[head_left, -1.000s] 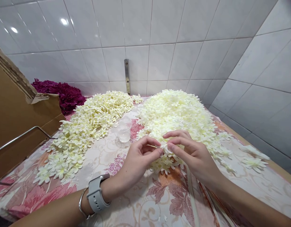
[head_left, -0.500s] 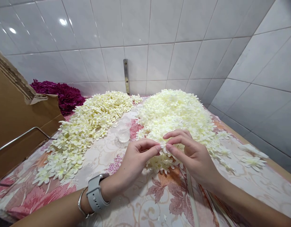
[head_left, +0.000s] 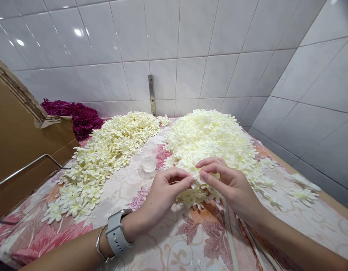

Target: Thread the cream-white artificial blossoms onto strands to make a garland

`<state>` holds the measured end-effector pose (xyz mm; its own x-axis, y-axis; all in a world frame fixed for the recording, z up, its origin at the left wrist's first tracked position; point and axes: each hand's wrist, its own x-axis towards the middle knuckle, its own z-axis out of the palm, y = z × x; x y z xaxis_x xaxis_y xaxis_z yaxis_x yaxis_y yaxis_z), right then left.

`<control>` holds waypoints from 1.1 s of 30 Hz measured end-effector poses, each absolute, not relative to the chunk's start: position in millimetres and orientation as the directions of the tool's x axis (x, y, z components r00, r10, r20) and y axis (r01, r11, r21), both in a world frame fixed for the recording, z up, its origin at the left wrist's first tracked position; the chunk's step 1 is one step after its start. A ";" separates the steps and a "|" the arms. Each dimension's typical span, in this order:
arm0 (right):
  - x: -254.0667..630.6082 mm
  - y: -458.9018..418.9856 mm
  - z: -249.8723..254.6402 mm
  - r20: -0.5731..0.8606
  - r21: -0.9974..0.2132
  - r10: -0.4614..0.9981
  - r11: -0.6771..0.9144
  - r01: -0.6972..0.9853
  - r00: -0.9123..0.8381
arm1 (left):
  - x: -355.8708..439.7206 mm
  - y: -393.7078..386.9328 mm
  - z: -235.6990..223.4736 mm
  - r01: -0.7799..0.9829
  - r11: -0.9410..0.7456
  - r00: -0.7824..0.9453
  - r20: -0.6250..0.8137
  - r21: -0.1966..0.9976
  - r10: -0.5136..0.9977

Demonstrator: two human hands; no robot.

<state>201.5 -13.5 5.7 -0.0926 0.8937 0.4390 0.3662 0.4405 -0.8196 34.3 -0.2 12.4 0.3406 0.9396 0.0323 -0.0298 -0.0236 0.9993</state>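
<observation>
A small white flower (head_left: 196, 175) sits between my two hands, just in front of a large heap of pale flowers (head_left: 208, 131). My left hand (head_left: 170, 188) pinches its left side between thumb and forefinger; a grey watch (head_left: 117, 231) and a silver bangle (head_left: 99, 244) are on that wrist. From the right, my right hand (head_left: 229, 184) pinches the flower's other side, its fingers bent. The flower blends into the heap behind it, so its outline is partly lost. A longer heap of cream flowers (head_left: 117, 143) spreads to the left.
Clear plastic cups (head_left: 149, 162) stand between the heaps on the flowered tablecloth (head_left: 162, 241). A cardboard box (head_left: 27, 150) with a metal rod (head_left: 27, 169) is at the left, purple flowers (head_left: 80, 118) behind it. Loose flowers (head_left: 302, 195) lie at the right. A tiled wall (head_left: 191, 79) closes the back.
The camera view has tilted slightly, so the scene sits a little lower. Both hands keep nearly the same pose at the flower.
</observation>
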 end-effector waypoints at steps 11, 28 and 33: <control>204.7 -18.7 20.1 0.740 -0.315 0.616 0.672 0.671 -0.271 | 33.5 -3.0 18.5 0.022 -0.078 0.385 0.063 0.997 0.921; 202.9 -14.5 11.7 0.775 -0.275 0.595 0.621 0.734 -0.213 | 32.9 -1.4 16.6 0.065 -0.148 0.300 0.122 0.987 0.946; 207.4 -11.7 13.9 0.801 -0.257 0.586 0.520 0.815 -0.122 | 33.0 -2.2 15.7 0.059 -0.122 0.279 0.101 0.991 0.955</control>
<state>207.4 -11.7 13.9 -0.1215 0.5861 0.8010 0.8148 0.5198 -0.2567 33.0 -2.2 15.7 0.2790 0.9550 0.1010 0.0588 -0.1220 0.9908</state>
